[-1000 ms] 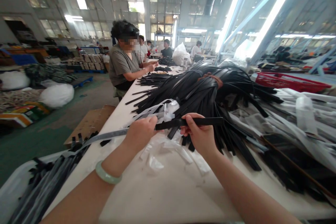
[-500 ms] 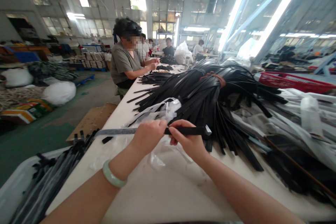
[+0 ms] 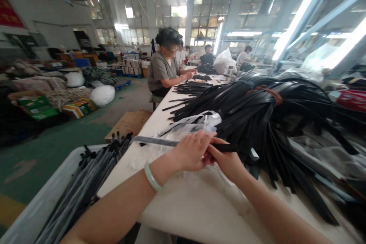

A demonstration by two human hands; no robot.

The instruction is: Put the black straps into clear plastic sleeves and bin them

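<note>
My left hand (image 3: pixel 193 151) and my right hand (image 3: pixel 225 160) meet over the white table (image 3: pixel 200 209), both closed on one black strap (image 3: pixel 228 147). The strap's left part (image 3: pixel 154 141) looks grey, as if inside a clear sleeve, and reaches toward the table's left edge. Only a short black end sticks out right of my right hand. A green bangle (image 3: pixel 151 177) circles my left wrist. Crumpled clear plastic sleeves (image 3: pixel 197 122) lie just behind my hands.
A big heap of black straps (image 3: pixel 257 110) covers the table's right half. A white bin (image 3: pixel 34 213) with sleeved straps (image 3: pixel 85 183) stands at the lower left. A person in a grey shirt (image 3: pixel 161 72) works farther along the table; cardboard (image 3: pixel 128 122) lies on the floor.
My hands have closed together along the strap, and less black end shows right of my right hand. The camera has turned left, bringing the white bin more into view.
</note>
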